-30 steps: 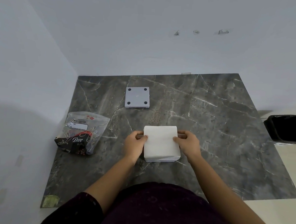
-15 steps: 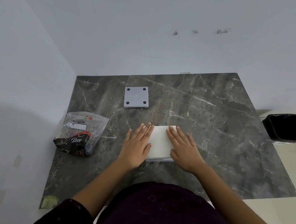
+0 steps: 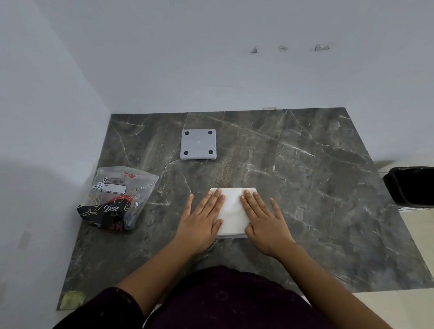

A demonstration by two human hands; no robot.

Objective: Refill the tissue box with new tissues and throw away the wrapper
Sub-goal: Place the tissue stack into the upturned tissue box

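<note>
Both hands flat, fingers spread, palms down on the white tissue stack (image 3: 233, 211), centre of the frame, slightly below middle. Left hand (image 3: 201, 223) covers the stack's left edge, right hand (image 3: 263, 225) the right edge; neither grips anything, they just press. The stack seems to sit in something low: a thin pale edge shows under its near side, probably the tissue box body, mostly hidden, can't confirm.

Grey square panel (image 3: 199, 144) with four black dots at its corners lies upper centre-left, well apart from the stack. Likely the tissue box's bottom cover, off and not yet refitted.

Wrapper (image 3: 116, 199), a clear and dark printed bag reading "Dove", lies at the left edge of the dark marble table (image 3: 310, 195), open-looking and slack, apart from the hands. Not thrown away yet.

Black bin (image 3: 416, 185) on the floor at right edge of the frame, past the table's edge.

Progress estimate: tissues out of the wrapper and being pressed into place, roughly midway. Left to do: close with the grey panel, probably flip the box, carry the wrapper across to the bin.

Nothing blocks the path; table is otherwise bare. Wrapper and bin are on opposite sides, so it's a long reach.
</note>
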